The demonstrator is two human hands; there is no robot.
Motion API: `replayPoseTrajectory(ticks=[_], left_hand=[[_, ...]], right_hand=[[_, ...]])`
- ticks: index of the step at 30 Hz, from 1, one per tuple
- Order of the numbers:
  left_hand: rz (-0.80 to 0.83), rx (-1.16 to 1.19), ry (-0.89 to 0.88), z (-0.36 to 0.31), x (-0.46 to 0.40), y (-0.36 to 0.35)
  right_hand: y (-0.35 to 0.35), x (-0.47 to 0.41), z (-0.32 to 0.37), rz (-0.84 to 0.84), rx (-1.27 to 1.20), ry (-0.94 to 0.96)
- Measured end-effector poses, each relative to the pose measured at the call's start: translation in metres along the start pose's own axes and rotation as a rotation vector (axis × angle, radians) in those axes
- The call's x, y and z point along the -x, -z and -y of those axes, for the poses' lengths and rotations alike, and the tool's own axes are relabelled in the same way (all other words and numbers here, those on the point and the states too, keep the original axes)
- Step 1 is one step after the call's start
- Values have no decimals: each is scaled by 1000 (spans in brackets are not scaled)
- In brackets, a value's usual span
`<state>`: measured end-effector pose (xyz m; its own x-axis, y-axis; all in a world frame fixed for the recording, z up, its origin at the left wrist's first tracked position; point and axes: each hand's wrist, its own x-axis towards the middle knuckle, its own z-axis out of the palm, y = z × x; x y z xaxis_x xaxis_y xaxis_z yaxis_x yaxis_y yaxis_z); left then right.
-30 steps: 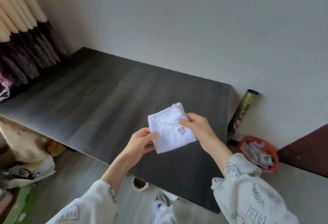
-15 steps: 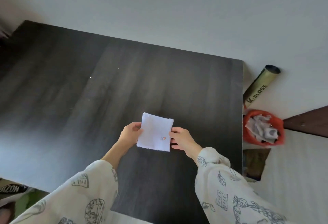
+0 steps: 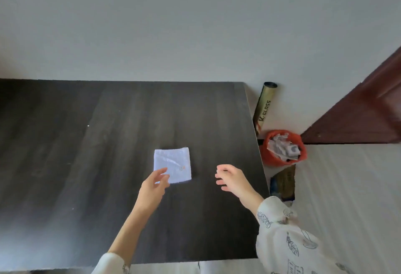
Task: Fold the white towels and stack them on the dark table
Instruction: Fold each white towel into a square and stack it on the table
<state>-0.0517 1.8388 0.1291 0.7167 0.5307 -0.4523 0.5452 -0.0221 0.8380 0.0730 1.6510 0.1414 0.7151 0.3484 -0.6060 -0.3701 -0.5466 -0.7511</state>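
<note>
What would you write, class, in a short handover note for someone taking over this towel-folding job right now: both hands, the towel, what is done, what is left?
Left hand: open, fingertips over the near left corner of the towel; contact unclear.
Right hand: open, holding nothing, to the right of the towel.
Towel: folded into a small square, flat on the dark table.
Done: one towel folded and laid down.
Left: fold further towels and stack them on this one; none are in view.

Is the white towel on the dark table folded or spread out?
Folded. The white towel lies flat on the dark table as a small, neat square, its little logo facing up; neither hand grips it.
</note>
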Motion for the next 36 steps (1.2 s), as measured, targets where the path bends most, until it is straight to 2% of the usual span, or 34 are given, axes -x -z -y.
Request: replayPoseTrajectory(ticks=[6,11,18,27,31,36], left_hand=[[277,-159,-200,-18,70,-74],[549,-304,-360,-44,139,-173],[887,-471,-584,-57,281,-363],[1288,-517,-784,-48,535,-614],[1360,-542,-850,-59,613,-705],[1421,-538,-882,-77,665,-824]], right_hand=[[63,124,-71,-293,-191,58],[128,228,-144,-521,-285,78],[236,389,-271,-897,-451,37],[382,603,-459,-1290,-540,-80],[447,663,-517,-1388,-574,-90],[540,693,-583,-1451,-611,-87]])
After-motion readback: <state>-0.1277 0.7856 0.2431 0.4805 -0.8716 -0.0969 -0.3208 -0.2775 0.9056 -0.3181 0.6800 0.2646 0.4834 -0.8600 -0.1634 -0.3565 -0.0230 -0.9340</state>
